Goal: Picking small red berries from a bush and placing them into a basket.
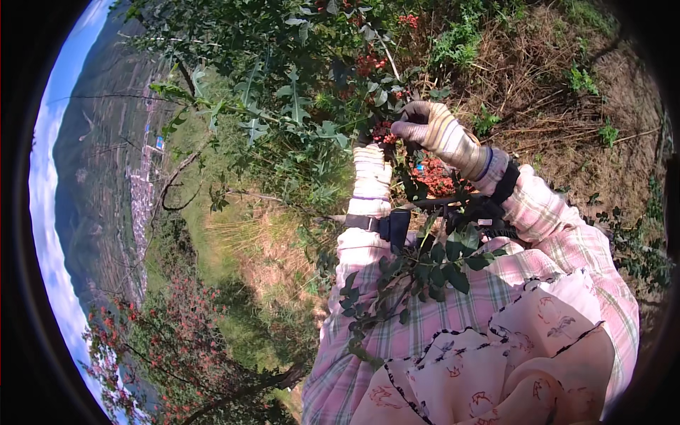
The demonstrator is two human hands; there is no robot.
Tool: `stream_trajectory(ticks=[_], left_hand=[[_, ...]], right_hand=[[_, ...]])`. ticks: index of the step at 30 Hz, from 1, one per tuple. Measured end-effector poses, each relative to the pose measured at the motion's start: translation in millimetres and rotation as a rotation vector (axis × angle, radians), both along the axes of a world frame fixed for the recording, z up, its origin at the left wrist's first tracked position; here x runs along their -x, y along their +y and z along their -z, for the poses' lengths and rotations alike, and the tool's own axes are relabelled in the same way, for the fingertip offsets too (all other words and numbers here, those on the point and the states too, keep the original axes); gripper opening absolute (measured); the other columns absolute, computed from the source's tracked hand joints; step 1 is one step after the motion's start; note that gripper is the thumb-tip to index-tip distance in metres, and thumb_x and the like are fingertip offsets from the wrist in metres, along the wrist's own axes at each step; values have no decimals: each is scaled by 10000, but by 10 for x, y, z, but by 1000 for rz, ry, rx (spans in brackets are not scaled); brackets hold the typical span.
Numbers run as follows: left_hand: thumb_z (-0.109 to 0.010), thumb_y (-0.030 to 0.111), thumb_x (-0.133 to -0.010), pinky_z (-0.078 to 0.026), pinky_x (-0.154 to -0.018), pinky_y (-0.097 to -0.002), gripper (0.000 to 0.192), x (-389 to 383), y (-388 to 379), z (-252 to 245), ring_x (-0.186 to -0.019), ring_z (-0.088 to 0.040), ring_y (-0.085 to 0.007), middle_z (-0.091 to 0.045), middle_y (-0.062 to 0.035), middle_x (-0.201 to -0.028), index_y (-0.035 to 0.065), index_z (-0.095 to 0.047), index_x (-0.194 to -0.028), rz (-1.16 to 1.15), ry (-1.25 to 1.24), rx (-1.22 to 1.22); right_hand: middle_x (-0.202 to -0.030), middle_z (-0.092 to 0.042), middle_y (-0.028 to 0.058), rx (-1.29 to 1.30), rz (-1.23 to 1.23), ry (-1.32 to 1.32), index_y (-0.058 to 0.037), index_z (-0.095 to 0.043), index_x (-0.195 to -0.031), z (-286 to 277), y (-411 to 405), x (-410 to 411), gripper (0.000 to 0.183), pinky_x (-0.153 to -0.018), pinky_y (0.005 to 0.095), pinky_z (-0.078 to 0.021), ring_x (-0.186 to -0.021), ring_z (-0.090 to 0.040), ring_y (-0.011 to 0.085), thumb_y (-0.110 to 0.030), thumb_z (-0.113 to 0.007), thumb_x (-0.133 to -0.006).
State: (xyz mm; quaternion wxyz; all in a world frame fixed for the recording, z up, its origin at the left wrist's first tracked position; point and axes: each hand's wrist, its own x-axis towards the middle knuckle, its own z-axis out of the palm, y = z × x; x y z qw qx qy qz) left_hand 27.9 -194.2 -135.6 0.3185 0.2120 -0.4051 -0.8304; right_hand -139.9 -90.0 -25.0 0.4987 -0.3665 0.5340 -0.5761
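My left hand [370,151], in a striped knit glove, reaches up into a leafy shrub; its fingers are mostly lost in shade and foliage beside a cluster of small red berries [383,133]. Just right of that cluster is my right hand [422,122], also gloved, with thumb and fingers bent close together at the berries; whether something is pinched between them cannot be told. Below my hands, a mass of picked-looking red berries [438,178] shows in a dark container, partly hidden by my right forearm. Another red cluster [371,62] hangs above on the shrub.
Leafy twigs [446,260] cross in front of my plaid shirt. A bare curved branch [175,180] sticks out at left. Dry grass and soil [536,106] cover the slope at right. A berry-laden tree [175,340] stands lower left, with a valley and buildings beyond.
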Motion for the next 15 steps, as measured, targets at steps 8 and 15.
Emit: stream_trajectory(ticks=[8,15], left_hand=[[-586,76,-879,-518,-837,-352,217,34,80,-184,-886,-616,-210,-638,-93,-1045,10,-586,-1086,80,172,-177],[-582,109,-877,-533,-744,-389,194,56,87,97,-841,-626,-244,-659,-117,-974,26,-619,-1048,-145,-208,240]], right_hand=[[-738,-672,146,48,112,209,36,-659,-913,129,-175,-163,237,-613,315,-492,-655,-596,138,-135,-716,-759],[-785,-612,160,331,116,847,-21,-652,-893,302,-155,-40,199,-662,419,-488,-729,-599,334,-174,-683,-768]])
